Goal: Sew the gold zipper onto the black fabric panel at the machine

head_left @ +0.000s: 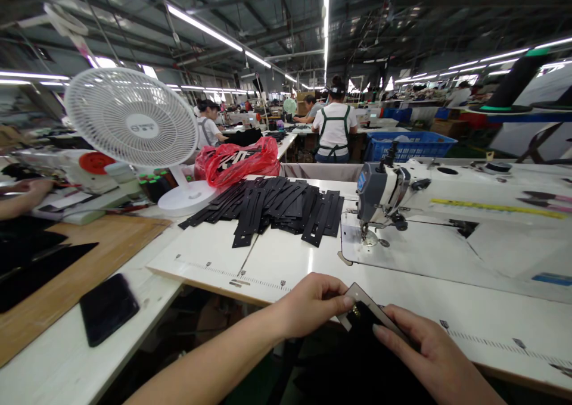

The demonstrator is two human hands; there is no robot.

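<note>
My left hand and my right hand are together at the near edge of the white sewing table. Both pinch a small dark flat piece with a grey backing, held tilted just above the table edge. A pile of black cut strips lies further back on the table. The sewing machine head stands to the right of the pile, beyond my hands.
A white desk fan and a red plastic bag sit at the back left. A black phone lies on the left bench beside a wooden board. Another person's hand is at far left. Workers stand further back.
</note>
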